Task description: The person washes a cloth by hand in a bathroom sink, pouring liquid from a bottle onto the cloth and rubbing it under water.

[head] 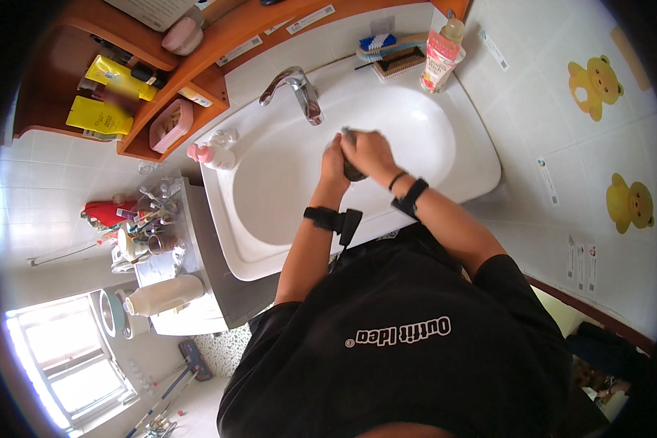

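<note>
Over the white washbasin (pixel 279 191), both of my hands meet around a small dark object (pixel 355 172). Its lower part shows between my palms, and a greyish tip sticks out above my fingers; what it is cannot be made out. My left hand (pixel 333 165) wraps it from the left side. My right hand (pixel 371 155) closes over it from the right, slightly blurred, with the thumb near the top. The chrome faucet (pixel 305 98) stands just behind my hands, and I see no water flowing from it.
On the basin's left rim stands a white pump bottle (pixel 219 157) with a pink top. Brushes (pixel 397 63) and a red-and-white refill pouch (pixel 438 63) occupy the back right corner. A wooden shelf (pixel 197 71) overhangs the back left. Left of the basin, a counter holds a large beige bottle (pixel 167 295).
</note>
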Tool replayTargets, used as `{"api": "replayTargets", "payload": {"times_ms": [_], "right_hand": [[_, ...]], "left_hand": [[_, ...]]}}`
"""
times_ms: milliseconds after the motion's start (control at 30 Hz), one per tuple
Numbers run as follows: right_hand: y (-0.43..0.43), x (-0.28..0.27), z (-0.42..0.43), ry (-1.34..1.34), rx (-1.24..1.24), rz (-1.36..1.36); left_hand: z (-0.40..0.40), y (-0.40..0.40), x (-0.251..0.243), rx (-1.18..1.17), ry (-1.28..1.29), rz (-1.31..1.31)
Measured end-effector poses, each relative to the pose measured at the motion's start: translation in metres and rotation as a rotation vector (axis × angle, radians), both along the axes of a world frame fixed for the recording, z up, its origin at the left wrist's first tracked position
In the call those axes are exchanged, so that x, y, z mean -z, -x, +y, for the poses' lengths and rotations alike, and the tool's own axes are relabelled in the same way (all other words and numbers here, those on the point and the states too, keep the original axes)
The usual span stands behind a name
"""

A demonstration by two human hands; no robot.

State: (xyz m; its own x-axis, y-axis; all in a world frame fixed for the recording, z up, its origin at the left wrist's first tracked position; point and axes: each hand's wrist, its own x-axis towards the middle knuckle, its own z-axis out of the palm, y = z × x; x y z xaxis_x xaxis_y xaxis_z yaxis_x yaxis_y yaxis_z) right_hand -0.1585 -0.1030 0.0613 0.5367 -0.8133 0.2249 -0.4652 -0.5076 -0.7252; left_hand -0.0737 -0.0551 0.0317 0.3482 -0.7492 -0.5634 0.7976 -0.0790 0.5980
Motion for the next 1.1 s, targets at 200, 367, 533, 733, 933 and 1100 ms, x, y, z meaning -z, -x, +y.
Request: {"api": "replayTargets", "payload": {"times_ms": [200, 367, 533, 733, 933, 1100], "right_hand": [[0.008, 0.031, -0.014, -0.447, 0.009, -0.009], [0.019, 0.058, -0.005, -0.688, 0.010, 0.092], [0.012, 0.073, -0.008, -0.738, 0.005, 0.021], [-0.006, 0.064, -0.017, -0.668, 0.046, 0.024], [-0.021, 0.074, -0.030, -0.719, 0.067, -0.098], [-0.024, 0.079, -0.032, -0.825, 0.123, -0.196]], "left_hand": [[0.030, -0.019, -0.005, -0.050, 0.010, -0.195], [0.046, -0.100, 0.002, -0.110, -0.088, -0.596], [0.015, -0.120, -0.066, -0.159, 0.178, -0.646], [0.011, -0.121, -0.075, -0.201, 0.176, -0.590], [0.012, -0.123, -0.086, -0.142, 0.183, -0.669], [0.013, -0.126, -0.095, -0.078, 0.112, -0.700]]}}
